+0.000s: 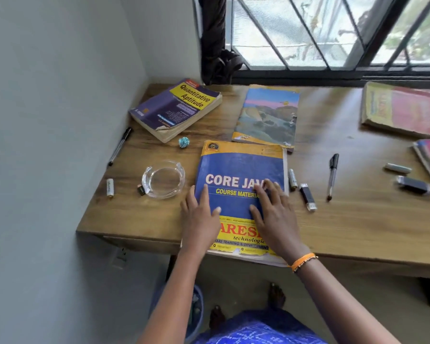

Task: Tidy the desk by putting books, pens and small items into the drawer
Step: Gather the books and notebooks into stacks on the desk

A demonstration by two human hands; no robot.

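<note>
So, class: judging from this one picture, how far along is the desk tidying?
Nothing looks put away yet, and no open drawer is in view. In hand: the left hand and right hand rest flat on the blue Java book, which overhangs the desk edge. Left: the aptitude book, landscape book, red books, two pens, batteries, USB sticks and glass ashtray.

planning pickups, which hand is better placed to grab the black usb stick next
Right. The right hand lies flat on the Core Java book beside the black USB stick; the left hand is on the book's far side.
</note>
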